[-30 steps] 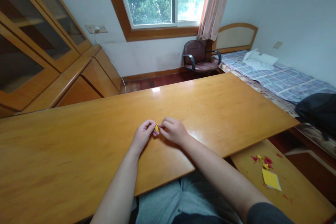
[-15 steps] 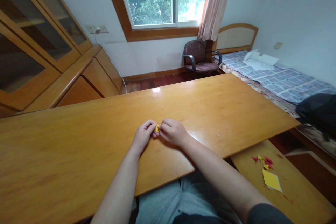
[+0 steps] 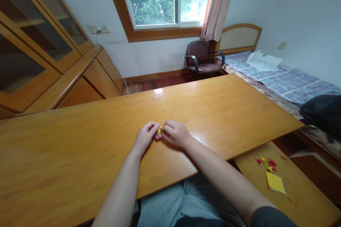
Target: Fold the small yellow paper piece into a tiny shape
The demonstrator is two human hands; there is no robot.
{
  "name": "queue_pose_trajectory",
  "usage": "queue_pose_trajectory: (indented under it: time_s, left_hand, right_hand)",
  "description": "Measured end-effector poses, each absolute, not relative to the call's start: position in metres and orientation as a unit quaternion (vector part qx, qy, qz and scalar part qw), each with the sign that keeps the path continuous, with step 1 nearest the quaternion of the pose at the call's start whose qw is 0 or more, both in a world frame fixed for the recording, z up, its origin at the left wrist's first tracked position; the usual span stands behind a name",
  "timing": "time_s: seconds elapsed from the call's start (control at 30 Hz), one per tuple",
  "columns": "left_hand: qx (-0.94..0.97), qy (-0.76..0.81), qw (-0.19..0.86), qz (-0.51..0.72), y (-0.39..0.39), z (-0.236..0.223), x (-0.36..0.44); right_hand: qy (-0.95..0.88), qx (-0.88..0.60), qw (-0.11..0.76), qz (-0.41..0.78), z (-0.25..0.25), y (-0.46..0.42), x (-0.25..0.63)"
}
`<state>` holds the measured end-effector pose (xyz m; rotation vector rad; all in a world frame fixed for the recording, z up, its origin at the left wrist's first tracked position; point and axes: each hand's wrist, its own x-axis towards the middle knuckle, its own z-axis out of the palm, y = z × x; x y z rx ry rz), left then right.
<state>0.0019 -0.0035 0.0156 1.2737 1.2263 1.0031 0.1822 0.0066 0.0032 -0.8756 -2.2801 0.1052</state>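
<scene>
The left hand (image 3: 146, 136) and the right hand (image 3: 176, 134) of the person are close together over the near half of a wide wooden worktop (image 3: 80, 142). Between them is a small yellow paper (image 3: 159, 130), of which only a little part is visible. The fingers of the left hand are pinching it from the left side, and the fingers of the right hand are grasping it from the right. Because the fingers cover most of it, one cannot tell its full shape, nor whether it touches the worktop.

To the right, at a lower level, there is a second wooden table (image 3: 311, 198). On it lie several small folded pieces (image 3: 272, 163), red and yellow, in a loose group, and just beside them is a yellow square sheet (image 3: 275, 182). Farther away stand a dark red chair (image 3: 204, 60) under the window (image 3: 151, 0) and a bed (image 3: 290, 85) with a checked cover.
</scene>
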Motion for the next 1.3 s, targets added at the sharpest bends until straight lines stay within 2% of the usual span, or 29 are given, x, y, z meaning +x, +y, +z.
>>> queue_pose_trajectory:
  time_s: [0.27,0.5,0.77,1.3]
  left_hand:
    - [0.534,0.518,0.52,0.42,-0.003,0.016,0.003]
    - [0.526,0.504,0.531,0.432,-0.003,0.013,0.001]
    - [0.559,0.505,0.504,0.422,-0.004,0.007,-0.002]
    - [0.546,0.501,0.528,0.415,-0.005,0.006,0.0]
  right_hand:
    - [-0.873,-0.333,0.344,0.09,0.006,0.007,0.184]
    - [-0.801,-0.37,0.41,0.231,0.013,0.009,0.185]
    - [-0.761,-0.4,0.354,0.368,0.008,0.018,0.183]
    - [-0.722,-0.415,0.339,0.437,0.004,0.021,0.183]
